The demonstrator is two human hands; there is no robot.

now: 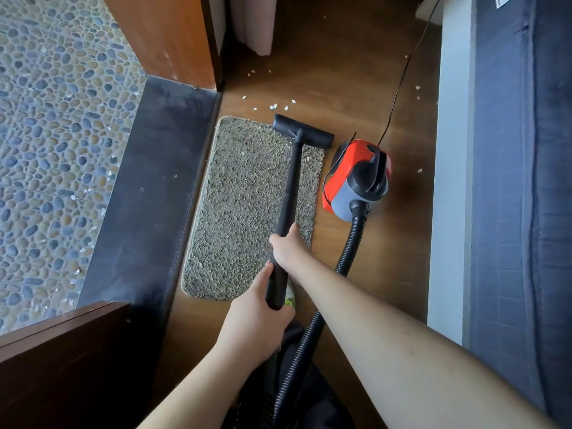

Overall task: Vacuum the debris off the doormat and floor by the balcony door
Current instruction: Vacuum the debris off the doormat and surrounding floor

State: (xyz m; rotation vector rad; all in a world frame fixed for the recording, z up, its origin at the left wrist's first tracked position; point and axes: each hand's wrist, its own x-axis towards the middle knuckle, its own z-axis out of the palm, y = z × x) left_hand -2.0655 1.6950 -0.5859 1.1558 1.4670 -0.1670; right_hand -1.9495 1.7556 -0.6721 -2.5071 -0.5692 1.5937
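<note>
A red and grey canister vacuum [356, 178] is seen on the wooden floor [356, 88], just beside the right edge of the doormat [241, 205], with its black power cord [399, 85] running away across the boards toward the top of the view. A ribbed black hose [349, 246] leaves the canister's near end and curves back toward the person, passing under the right forearm. To the right, a white base and a dark blue upholstered edge [520, 181] border the floor strip. To the left, a dark stone threshold [148, 187] separates the doormat from the pebble-tiled balcony surface [55, 134], and wooden door frames [167, 38] stand at the far and near ends of the opening. White debris flecks [274, 106] are scattered on the floor just beyond the doormat's far end, with further flecks near the cord and on the pebbles. The black wand [291, 187] is held with its long axis running along the doormat's length, pointing away from the person. Its floor head [303, 134] lies crosswise at the doormat's far right corner, partly over the floor. The left hand [257, 323] is wrapped around the wand's near end; the right hand [286, 249] is clamped around the wand farther up.
</note>
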